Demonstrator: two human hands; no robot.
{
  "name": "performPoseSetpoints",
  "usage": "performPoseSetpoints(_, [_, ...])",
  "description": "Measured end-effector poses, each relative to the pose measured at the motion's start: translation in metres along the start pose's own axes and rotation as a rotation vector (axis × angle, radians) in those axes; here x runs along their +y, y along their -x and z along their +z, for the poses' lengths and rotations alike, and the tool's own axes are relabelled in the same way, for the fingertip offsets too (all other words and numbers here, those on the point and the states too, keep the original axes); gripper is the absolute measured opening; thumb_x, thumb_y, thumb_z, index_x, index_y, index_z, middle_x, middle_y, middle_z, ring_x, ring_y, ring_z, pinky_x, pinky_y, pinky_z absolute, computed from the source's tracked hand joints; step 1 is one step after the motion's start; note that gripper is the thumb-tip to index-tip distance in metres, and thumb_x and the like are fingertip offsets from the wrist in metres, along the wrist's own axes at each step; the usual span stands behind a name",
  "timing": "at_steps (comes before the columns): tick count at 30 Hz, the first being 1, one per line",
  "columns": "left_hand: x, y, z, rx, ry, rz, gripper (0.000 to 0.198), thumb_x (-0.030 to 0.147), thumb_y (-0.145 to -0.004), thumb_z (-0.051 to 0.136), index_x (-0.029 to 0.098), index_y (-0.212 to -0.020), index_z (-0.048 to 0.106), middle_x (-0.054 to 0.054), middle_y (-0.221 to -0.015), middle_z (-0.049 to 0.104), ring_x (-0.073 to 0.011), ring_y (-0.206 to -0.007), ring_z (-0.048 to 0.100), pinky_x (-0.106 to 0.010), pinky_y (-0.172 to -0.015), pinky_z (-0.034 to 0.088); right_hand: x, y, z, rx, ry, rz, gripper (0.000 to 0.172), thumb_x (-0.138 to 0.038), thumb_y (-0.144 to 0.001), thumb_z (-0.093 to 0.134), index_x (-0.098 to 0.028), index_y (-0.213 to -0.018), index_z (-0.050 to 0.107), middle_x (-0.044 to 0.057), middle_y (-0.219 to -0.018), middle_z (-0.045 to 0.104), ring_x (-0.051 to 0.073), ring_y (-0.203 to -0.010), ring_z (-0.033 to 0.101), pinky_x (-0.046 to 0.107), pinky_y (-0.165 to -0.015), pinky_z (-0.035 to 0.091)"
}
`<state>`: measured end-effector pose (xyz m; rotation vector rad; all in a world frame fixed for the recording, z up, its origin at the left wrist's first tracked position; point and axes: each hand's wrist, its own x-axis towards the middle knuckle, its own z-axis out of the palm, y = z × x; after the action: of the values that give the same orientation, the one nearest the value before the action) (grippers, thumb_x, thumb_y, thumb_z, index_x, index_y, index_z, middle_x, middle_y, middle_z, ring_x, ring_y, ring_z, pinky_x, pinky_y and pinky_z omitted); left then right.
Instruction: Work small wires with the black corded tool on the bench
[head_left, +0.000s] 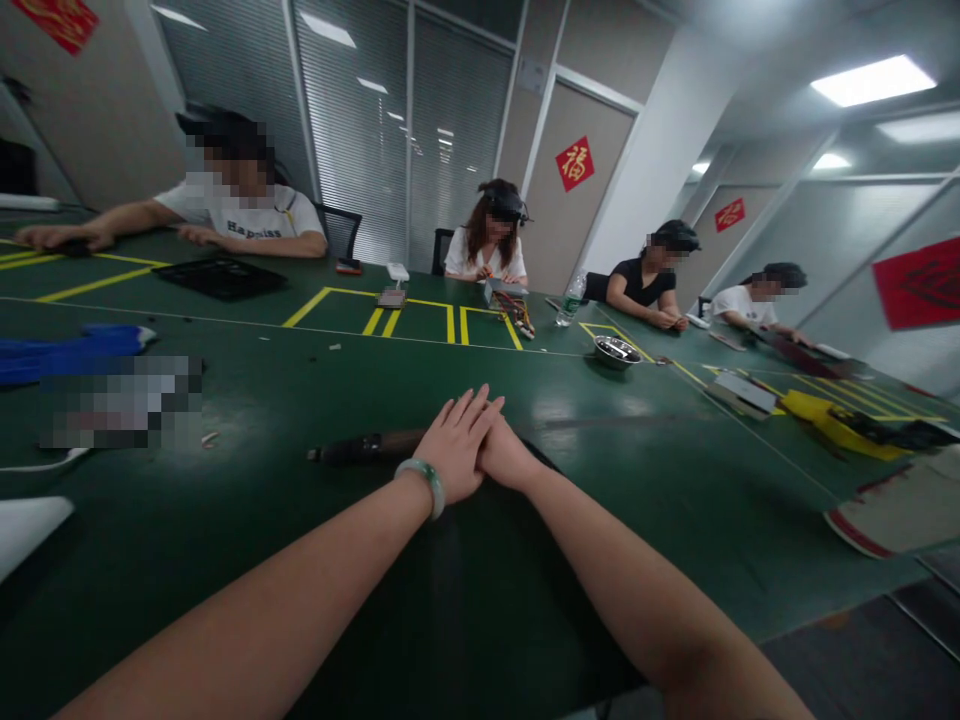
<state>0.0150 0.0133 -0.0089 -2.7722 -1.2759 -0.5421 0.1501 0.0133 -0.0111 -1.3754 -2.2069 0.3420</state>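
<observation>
My left hand point(456, 445), with a green and white bangle point(424, 482) at the wrist, lies across my right hand point(510, 456). Its fingers are stretched out over the right hand. Most of the right fingers are hidden beneath it, so their shape cannot be made out. Just behind both hands, a dark pen-shaped tool point(360, 447), perhaps an electric screwdriver, rests on the green tabletop point(255, 500). My hands cover part of it. A dark strip, possibly its cord, shows to the right of my hands.
Several people sit across the table. A metal bowl point(616, 351), a water bottle point(571, 300) and a box with coloured wires point(504, 294) stand ahead. Blue material point(75, 352) lies left, a yellow item point(840, 420) right. Yellow tape point(306, 308) marks the far side.
</observation>
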Motion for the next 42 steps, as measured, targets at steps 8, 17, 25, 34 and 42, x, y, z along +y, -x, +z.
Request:
performPoseSetpoints(8, [-0.013, -0.009, 0.012, -0.067, 0.063, -0.067, 0.055, 0.046, -0.089, 0.048, 0.026, -0.138, 0.036, -0.007, -0.131, 0.052, -0.0276, -0.115, 0.049, -0.042, -0.095, 0.039, 0.011, 0.084, -0.022, 0.170, 0.504, 0.405, 0.031, -0.035, -0.089, 0.052, -0.017, -0.113, 0.050, 0.015, -0.114, 0.049, 0.030, -0.102, 0.051, 0.043, -0.083, 0.043])
performPoseSetpoints(17, [-0.010, -0.007, -0.006, -0.091, 0.090, 0.002, 0.029, 0.041, -0.086, 0.051, 0.028, -0.111, 0.057, -0.003, -0.105, 0.061, -0.0228, -0.095, 0.057, -0.036, -0.078, 0.046, 0.082, 0.043, -0.062, 0.268, 0.278, 0.305, 0.023, -0.036, -0.094, 0.042, -0.022, -0.090, 0.061, 0.003, -0.099, 0.056, 0.014, -0.078, 0.055, 0.026, -0.069, 0.039])
performPoseSetpoints(25, [0.008, -0.005, -0.005, -0.054, 0.039, 0.022, 0.020, 0.029, -0.084, 0.053, 0.022, -0.103, 0.056, -0.005, -0.103, 0.062, -0.0227, -0.097, 0.056, -0.038, -0.084, 0.042, 0.075, 0.043, -0.064, 0.201, 0.177, 0.223, 0.021, -0.037, -0.089, 0.053, -0.027, -0.087, 0.070, 0.001, -0.089, 0.065, 0.017, -0.085, 0.057, 0.029, -0.076, 0.039])
performPoseSetpoints(34, [0.010, -0.012, 0.009, -0.035, 0.004, 0.011, 0.013, 0.029, -0.087, 0.055, 0.022, -0.097, 0.055, -0.003, -0.099, 0.062, -0.0209, -0.091, 0.056, -0.033, -0.075, 0.043, 0.039, 0.048, -0.056, 0.119, 0.244, 0.119, 0.013, -0.025, -0.086, 0.059, -0.029, -0.094, 0.069, -0.001, -0.091, 0.064, 0.016, -0.085, 0.057, 0.033, -0.082, 0.035])
performPoseSetpoints(42, [0.007, -0.012, 0.006, -0.012, 0.051, 0.056, 0.009, 0.028, -0.087, 0.054, 0.023, -0.092, 0.057, -0.002, -0.093, 0.062, -0.0196, -0.087, 0.056, -0.034, -0.074, 0.044, 0.049, 0.047, -0.048, 0.111, 0.232, 0.133, 0.002, -0.026, -0.081, 0.066, -0.024, -0.082, 0.067, -0.001, -0.087, 0.066, 0.016, -0.083, 0.058, 0.032, -0.079, 0.035])
